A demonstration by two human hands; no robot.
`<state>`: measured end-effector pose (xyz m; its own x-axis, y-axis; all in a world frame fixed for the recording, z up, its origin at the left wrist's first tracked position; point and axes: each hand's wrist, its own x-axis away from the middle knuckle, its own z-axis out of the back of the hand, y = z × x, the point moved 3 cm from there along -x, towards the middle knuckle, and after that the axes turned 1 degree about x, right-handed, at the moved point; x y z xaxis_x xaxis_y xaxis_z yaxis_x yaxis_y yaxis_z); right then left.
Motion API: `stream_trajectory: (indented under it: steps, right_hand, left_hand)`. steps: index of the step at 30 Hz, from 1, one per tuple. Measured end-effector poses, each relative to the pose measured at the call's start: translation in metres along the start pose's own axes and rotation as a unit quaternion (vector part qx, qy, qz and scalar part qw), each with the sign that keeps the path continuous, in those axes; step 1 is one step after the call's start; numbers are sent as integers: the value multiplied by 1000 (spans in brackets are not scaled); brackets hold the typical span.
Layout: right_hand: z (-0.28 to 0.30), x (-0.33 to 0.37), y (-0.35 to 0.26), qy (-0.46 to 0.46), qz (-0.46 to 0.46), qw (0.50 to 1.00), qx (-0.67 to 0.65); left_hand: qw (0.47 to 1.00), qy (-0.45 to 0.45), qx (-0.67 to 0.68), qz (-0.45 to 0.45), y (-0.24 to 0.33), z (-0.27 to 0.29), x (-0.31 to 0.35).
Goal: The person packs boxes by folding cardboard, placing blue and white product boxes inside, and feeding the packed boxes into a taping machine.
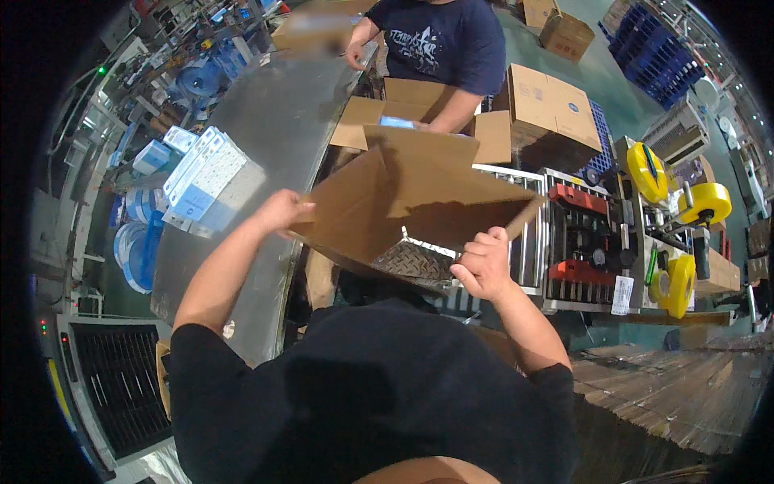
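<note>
An opened-out cardboard box (435, 177) is held up in front of me, between my two hands. At its left edge, my left hand (282, 211) grips the cardboard, its fingertips partly hidden behind the panel. Near the lower right corner, my right hand (485, 264) is closed on the box's edge, thumb toward me. Through the box's open bottom a patterned metal plate (415, 260) shows. Beyond it, a co-worker in a dark blue T-shirt (439, 40) reaches one hand into another open carton (347, 121), where a light blue item (397, 123) is visible.
A grey metal table (242, 105) runs along my left, with blue-and-white packages (208, 173) on it. To the right stands a carton-taping machine (582, 238) with yellow tape rolls (681, 282). A closed carton (556, 105) sits beyond the rollers; flattened cardboard (669, 387) is stacked at lower right.
</note>
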<state>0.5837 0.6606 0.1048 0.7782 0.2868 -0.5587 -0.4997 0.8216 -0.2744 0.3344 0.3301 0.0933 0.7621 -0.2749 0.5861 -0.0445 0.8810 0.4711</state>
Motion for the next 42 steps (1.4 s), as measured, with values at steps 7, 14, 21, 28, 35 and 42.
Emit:
stream_trajectory:
  steps: [7,14,21,28,35,42]
  right_hand:
    - [-107,46,14,-202,66,974,-80]
    - [0,42,126,-21,-223,915,334]
    - [-55,109,86,-241,-153,946,155]
    - [-190,165,156,68,-625,761,-160]
    - [-215,254,162,75,-592,628,-499]
    - [-26,65,74,162,-532,719,-416]
  left_hand:
    - [847,-229,-316,-360,55,-139,85]
    - [889,-142,-301,-315,102,-181,-1]
    - [851,182,-266,-415,60,-233,9]
    - [965,193,-85,-157,-57,-109,-105]
    - [902,38,417,-104,-83,-100,-141]
    - [811,-125,562,-98,-75,-143,-142]
